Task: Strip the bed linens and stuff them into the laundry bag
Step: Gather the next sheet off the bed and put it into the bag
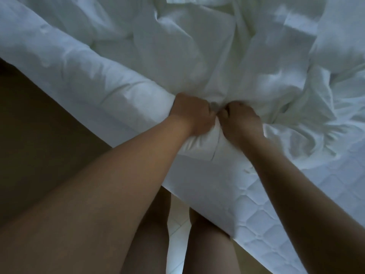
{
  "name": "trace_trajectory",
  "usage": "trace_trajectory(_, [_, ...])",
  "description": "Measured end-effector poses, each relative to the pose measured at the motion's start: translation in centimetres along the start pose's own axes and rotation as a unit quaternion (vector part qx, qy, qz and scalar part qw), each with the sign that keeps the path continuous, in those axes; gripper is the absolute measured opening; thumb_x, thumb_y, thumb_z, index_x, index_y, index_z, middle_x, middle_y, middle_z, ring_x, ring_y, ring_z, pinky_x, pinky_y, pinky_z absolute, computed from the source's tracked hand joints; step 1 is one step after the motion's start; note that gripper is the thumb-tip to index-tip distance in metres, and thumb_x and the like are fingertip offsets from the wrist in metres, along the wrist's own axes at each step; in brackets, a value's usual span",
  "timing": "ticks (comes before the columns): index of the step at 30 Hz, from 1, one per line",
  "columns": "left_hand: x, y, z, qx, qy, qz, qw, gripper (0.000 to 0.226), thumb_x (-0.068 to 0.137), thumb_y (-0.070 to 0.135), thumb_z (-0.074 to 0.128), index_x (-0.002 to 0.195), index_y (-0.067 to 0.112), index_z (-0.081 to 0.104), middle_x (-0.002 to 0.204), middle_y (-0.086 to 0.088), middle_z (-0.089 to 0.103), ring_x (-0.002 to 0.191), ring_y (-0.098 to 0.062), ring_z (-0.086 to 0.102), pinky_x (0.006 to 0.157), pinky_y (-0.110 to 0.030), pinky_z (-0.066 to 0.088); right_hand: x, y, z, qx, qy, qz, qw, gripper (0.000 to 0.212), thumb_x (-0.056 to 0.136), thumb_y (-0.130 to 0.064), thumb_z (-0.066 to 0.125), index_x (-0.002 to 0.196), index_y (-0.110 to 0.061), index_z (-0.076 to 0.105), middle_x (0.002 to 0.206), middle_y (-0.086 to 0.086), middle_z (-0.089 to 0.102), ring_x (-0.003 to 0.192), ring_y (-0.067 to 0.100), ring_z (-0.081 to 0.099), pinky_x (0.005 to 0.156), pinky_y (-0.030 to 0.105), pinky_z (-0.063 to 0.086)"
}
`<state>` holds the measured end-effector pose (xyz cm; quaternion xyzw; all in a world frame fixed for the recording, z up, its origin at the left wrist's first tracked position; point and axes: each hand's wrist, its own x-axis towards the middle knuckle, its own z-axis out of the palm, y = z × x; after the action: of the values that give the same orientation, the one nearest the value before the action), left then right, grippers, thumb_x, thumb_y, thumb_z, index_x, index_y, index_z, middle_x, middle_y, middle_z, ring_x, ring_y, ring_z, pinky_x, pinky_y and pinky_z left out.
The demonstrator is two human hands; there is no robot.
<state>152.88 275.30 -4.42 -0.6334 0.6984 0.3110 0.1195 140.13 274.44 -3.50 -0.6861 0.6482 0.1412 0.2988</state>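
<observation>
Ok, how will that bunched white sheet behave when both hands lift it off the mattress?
Probably floppy: the sheet lies in soft creases and bunches up where the left hand and right hand grip it. Likely light but bulky, so it may trail across the mattress.

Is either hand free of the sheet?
No: the left hand and right hand both grip the crumpled white fabric bed sheet at the quilted white mattress edge.

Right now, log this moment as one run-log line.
stage: stripping | left hand: gripping white sheet | right hand: gripping same bunch | mattress: quilted surface exposed | laundry bag: unseen
</observation>
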Motion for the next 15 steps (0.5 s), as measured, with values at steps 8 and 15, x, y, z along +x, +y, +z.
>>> trace_trajectory(8, [0.6, -0.3, -0.1, -0.039, 0.051, -0.028, 0.998, 0.037, 0.096, 0.028, 0.035, 0.111, 0.014, 0.065, 0.120, -0.011, 0.064, 0.112, -0.031, 0.057, 0.091, -0.035, 0.037, -8.5, 1.8, 8.3, -0.157, 0.256, -0.163, 0.940, 0.086, 0.068, -0.046, 0.066, 0.142, -0.027, 0.028, 0.141, 0.014, 0.029, 0.132, 0.031, 0.027, 0.111, 0.047, 0.006])
trace_trajectory(15, [-4.0, -1.0, -0.6, -0.058, 0.344, 0.008, 0.937, 0.034, 0.075, 0.020, 0.047, 0.098, 0.004, 0.065, 0.095, -0.013, 0.066, 0.095, -0.034, 0.058, 0.098, -0.052, 0.034, -0.6, 1.0, 2.8, -0.075, 0.295, -0.201, 0.931, 0.085, 0.061, -0.076, 0.051, 0.124, -0.019, 0.052, 0.117, 0.016, 0.061, 0.114, 0.030, 0.046, 0.104, 0.046, 0.021])
